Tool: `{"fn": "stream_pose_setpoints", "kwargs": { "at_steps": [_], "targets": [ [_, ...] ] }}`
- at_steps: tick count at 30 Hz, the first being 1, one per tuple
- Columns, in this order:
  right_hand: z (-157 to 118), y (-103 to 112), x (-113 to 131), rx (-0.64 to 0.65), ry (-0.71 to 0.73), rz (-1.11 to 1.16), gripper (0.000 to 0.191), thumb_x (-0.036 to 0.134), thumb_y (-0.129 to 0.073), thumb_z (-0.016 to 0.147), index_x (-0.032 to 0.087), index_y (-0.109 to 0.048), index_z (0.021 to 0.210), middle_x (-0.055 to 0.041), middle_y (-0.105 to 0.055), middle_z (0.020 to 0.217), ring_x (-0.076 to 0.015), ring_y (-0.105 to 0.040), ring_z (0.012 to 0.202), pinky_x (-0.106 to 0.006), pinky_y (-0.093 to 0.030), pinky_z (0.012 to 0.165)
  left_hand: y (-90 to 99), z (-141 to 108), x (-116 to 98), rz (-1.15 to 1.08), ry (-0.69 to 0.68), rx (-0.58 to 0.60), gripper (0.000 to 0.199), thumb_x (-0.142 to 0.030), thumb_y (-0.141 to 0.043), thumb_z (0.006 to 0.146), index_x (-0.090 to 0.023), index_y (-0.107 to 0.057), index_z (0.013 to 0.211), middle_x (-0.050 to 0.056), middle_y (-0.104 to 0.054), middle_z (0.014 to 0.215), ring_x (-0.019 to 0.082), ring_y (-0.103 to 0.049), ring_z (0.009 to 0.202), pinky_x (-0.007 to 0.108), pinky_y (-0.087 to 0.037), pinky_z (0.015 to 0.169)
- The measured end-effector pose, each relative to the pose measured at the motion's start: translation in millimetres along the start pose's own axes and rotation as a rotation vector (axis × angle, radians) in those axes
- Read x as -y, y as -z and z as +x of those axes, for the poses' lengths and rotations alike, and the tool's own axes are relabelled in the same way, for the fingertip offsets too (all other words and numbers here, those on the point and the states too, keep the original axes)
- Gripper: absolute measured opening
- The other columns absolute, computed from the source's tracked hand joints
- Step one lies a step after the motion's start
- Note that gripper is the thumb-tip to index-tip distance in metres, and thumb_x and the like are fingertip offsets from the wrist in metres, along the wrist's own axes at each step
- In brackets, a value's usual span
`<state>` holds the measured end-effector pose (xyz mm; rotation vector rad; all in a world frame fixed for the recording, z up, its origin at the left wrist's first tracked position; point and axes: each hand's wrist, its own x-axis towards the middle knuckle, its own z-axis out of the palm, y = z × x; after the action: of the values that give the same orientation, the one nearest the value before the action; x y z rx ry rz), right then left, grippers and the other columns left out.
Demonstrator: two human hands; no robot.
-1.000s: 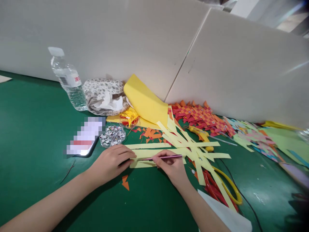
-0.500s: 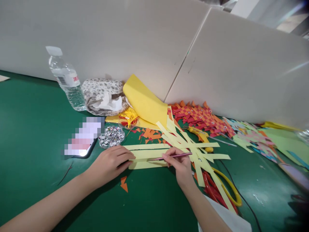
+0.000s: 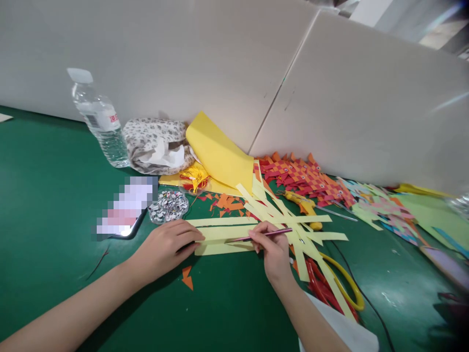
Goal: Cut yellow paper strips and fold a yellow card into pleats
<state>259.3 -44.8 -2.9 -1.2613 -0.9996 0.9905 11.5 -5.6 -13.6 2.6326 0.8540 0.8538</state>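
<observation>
My left hand [image 3: 170,247] rests on the left end of the pale yellow-green paper [image 3: 223,250], fingers stretched out flat and pressing it to the table. In my right hand [image 3: 273,249] is a slim pinkish-purple craft knife [image 3: 276,232], gripped between thumb and fingers. Its thin pointed end lies low against the paper, just right of my left fingertips. A narrow cut strip [image 3: 220,222] lies along the sheet's far side. More pale strips [image 3: 304,244] are heaped crosswise beyond my right hand.
Red-handled scissors [image 3: 318,283] and a yellow ring [image 3: 353,288] lie beside my right forearm. Behind are a yellow glue gun [image 3: 306,205], orange-red woven paper fish [image 3: 300,173] and yellow card [image 3: 220,151]. A phone [image 3: 128,208], googly eyes [image 3: 168,206] and a water bottle [image 3: 100,122] stand left.
The craft knife's tip and my right hand have shifted slightly right along the paper. My left hand keeps its place on the sheet.
</observation>
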Motion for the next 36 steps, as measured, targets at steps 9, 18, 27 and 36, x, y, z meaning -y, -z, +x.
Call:
{"fn": "stream_pose_setpoints", "kwargs": {
  "at_steps": [9, 18, 27, 36],
  "targets": [
    [0.3, 4.7, -3.8, -0.078, 0.023, 0.035, 0.022, 0.020, -0.068, 0.068, 0.018, -0.052, 0.053, 0.0059, -0.044, 0.046, -0.0071, -0.038, 0.042, -0.022, -0.024, 0.042, -1.7, -1.0, 1.4, -0.016, 0.013, 0.003, 0.015, -0.019, -0.052, 0.089, -0.021, -0.065, 0.095, 0.002, -0.070, 0.092, 0.017, -0.062, 0.085, 0.031, -0.052, 0.076],
    [3.7, 10.9, -2.6, -0.176, 0.132, -0.019, 0.025, 0.016, -0.063, 0.069, 0.019, -0.047, 0.051, 0.0071, -0.036, 0.045, -0.0080, -0.032, 0.043, -0.024, -0.022, 0.042, -2.0, -2.7, 2.1, -0.016, 0.023, 0.002, 0.015, -0.018, -0.051, 0.089, -0.021, -0.064, 0.095, 0.001, -0.070, 0.093, 0.017, -0.062, 0.086, 0.031, -0.051, 0.076],
    [-6.8, -2.8, 2.8, -0.009, 0.122, -0.008, 0.021, 0.027, -0.067, 0.074, 0.019, -0.055, 0.059, 0.0045, -0.048, 0.052, -0.0091, -0.041, 0.045, -0.023, -0.030, 0.043, -0.4, -0.2, 0.6, -0.016, 0.027, 0.014, 0.016, -0.018, -0.050, 0.089, -0.022, -0.064, 0.096, 0.001, -0.070, 0.093, 0.017, -0.062, 0.086, 0.031, -0.051, 0.076],
    [-13.3, -28.6, 8.9, 0.168, -0.075, -0.192, 0.024, 0.037, -0.072, 0.072, 0.018, -0.061, 0.063, 0.0014, -0.058, 0.053, -0.0110, -0.051, 0.048, -0.022, -0.039, 0.046, 0.5, 0.8, -0.2, -0.012, 0.037, 0.019, 0.015, -0.018, -0.051, 0.088, -0.021, -0.064, 0.095, 0.003, -0.070, 0.092, 0.017, -0.062, 0.085, 0.029, -0.051, 0.075]
  ]
}}
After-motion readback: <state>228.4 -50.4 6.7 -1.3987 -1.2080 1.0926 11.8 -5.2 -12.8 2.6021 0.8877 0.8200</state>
